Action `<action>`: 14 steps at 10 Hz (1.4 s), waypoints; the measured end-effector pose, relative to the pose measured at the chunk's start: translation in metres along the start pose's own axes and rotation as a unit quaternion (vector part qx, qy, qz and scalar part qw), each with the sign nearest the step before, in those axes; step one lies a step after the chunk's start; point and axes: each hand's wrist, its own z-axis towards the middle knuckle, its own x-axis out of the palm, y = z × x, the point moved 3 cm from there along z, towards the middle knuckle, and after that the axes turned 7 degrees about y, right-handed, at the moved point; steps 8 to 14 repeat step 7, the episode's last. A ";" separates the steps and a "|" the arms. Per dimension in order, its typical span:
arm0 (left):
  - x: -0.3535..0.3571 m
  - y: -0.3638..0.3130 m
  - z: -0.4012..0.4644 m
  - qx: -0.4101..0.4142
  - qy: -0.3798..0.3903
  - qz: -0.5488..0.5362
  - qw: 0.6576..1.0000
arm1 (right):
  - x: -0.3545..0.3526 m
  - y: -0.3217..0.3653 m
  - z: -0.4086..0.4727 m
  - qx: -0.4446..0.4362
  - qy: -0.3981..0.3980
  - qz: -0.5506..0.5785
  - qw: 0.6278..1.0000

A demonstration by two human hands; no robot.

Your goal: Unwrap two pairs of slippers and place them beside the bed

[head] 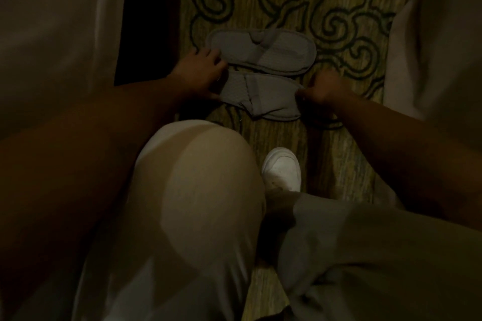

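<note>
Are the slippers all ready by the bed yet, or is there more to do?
Partly. One grey slipper already lies flat on the patterned carpet, no wrapper visible. The nearer slipper is in hand: the left hand and right hand each grip an end. A second pair is not in view, so that seems left.

Dim, swirl-patterned carpet

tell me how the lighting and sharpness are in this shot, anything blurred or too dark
Head view: dim overall, the left side almost black; the two grey slippers and patterned carpet stay readable. Head view: the right hand is motion-smeared, the left hand sharper. Head view: the near knee is soft and brightest, and wide-angle stretch enlarges the forearms.
</note>
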 end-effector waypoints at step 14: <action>-0.040 -0.005 0.026 -0.007 0.063 -0.078 0.995 | -0.034 0.077 -0.005 -0.100 -0.032 -0.237 0.966</action>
